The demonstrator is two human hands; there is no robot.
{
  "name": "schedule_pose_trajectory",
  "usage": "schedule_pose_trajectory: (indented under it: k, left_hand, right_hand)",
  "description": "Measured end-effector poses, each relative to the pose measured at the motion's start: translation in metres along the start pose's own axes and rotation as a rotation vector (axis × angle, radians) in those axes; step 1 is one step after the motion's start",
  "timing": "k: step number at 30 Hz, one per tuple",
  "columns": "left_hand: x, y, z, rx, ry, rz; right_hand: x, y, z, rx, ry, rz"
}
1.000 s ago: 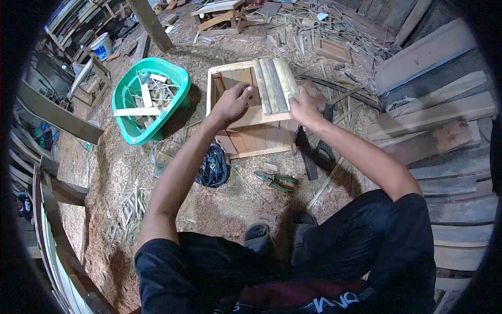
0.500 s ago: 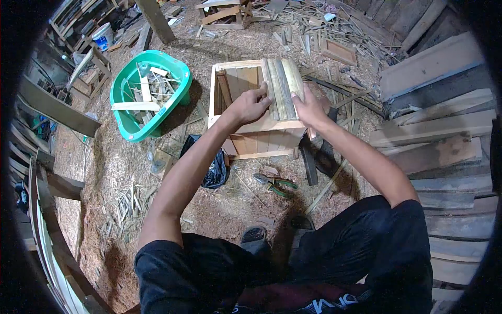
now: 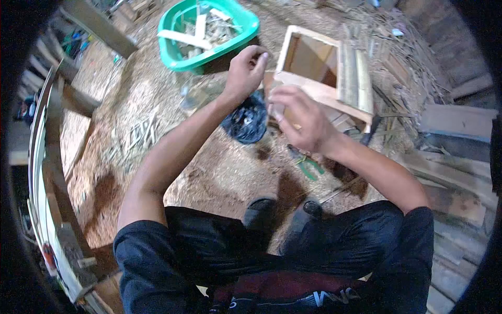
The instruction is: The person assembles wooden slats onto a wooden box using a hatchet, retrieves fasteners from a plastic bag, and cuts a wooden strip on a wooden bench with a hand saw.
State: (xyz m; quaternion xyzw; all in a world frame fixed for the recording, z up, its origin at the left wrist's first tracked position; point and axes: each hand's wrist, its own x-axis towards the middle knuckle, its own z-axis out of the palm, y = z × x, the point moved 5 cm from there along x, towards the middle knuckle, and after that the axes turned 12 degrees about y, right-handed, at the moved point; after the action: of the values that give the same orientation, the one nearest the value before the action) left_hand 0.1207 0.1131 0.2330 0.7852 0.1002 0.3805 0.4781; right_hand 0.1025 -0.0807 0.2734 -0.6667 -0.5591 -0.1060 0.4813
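Note:
My left hand (image 3: 247, 71) is raised between the green tub and the wooden box, its fingers curled in; whatever they may hold is too small to make out. My right hand (image 3: 306, 119), slightly blurred, is bent in front of the box with its fingers drawn together, and its contents are also unclear. The wooden box (image 3: 308, 89) has an open section on the left and pale slats (image 3: 354, 78) over its right side. A black plastic bag (image 3: 244, 121) with an open mouth lies below my left hand. Green-handled pliers (image 3: 309, 167) rest on the ground below my right hand.
The green tub (image 3: 180, 64) at the upper left holds wood scraps. Stacked boards (image 3: 444, 193) line the right side, and a curved wooden piece (image 3: 47, 199) stands at the left. Sawdust and splinters cover the ground around my sandals (image 3: 260, 212).
Both hands have left the slats on the box and come closer together, over and beside the black bag. The view has turned left, so the box and tub appear farther right and higher.

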Motion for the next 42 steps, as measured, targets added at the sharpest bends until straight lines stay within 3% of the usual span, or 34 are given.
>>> schedule_pose_trajectory:
  k: [3, 5, 7, 8, 9, 12, 16, 19, 22, 26, 31, 32, 35, 38, 42]
  left_hand:
    - [-0.044, -0.070, -0.048, 0.265, 0.002, 0.073]
    - [-0.097, -0.123, -0.062, 0.403, -0.252, -0.116]
    - [-0.146, -0.137, -0.067, 0.687, -0.741, 0.064]
    - [-0.173, -0.149, -0.066, 0.765, -0.839, 0.182]
    - [-0.200, -0.162, -0.064, 0.839, -0.938, 0.301]
    - [-0.225, -0.164, -0.054, 0.924, -1.066, 0.208]
    - [-0.225, -0.167, -0.054, 0.885, -1.034, 0.115]
    - [-0.221, -0.172, -0.055, 0.798, -0.967, 0.032]
    - [-0.218, -0.173, -0.055, 0.768, -0.915, 0.014]
    - [-0.213, -0.180, -0.045, 0.794, -0.799, -0.181]
    - [-0.207, -0.173, -0.037, 0.905, -0.948, -0.141]
    - [-0.210, -0.175, -0.037, 0.902, -0.962, -0.112]
    - [-0.216, -0.178, -0.044, 0.834, -0.908, 0.036]
    - [-0.219, -0.191, -0.050, 0.708, -0.831, 0.023]
    - [-0.210, -0.188, -0.045, 0.755, -0.803, -0.135]
  right_hand:
    - [-0.033, 0.015, 0.071, 0.083, -0.318, 0.275]
    - [-0.070, 0.057, 0.126, 0.046, -0.496, 0.370]
    - [-0.092, 0.084, 0.168, -0.111, -0.447, 0.005]
    - [-0.104, 0.091, 0.181, -0.187, -0.418, -0.176]
    - [-0.118, 0.101, 0.192, -0.262, -0.475, -0.193]
    - [-0.127, 0.105, 0.204, -0.499, -0.724, -0.274]
    - [-0.136, 0.101, 0.200, -0.486, -0.523, -0.373]
    - [-0.129, 0.103, 0.196, -0.374, -0.553, -0.359]
    - [-0.115, 0.110, 0.199, -0.349, -0.711, -0.051]
    - [-0.103, 0.134, 0.216, -0.304, -0.532, 0.032]
    - [-0.111, 0.130, 0.228, -0.444, -0.626, -0.093]
    - [-0.115, 0.132, 0.230, -0.431, -0.746, -0.001]
    - [-0.118, 0.131, 0.218, -0.324, -0.714, -0.072]
    - [-0.119, 0.131, 0.213, -0.245, -0.624, -0.103]
    - [-0.106, 0.146, 0.220, -0.219, -0.655, 0.130]
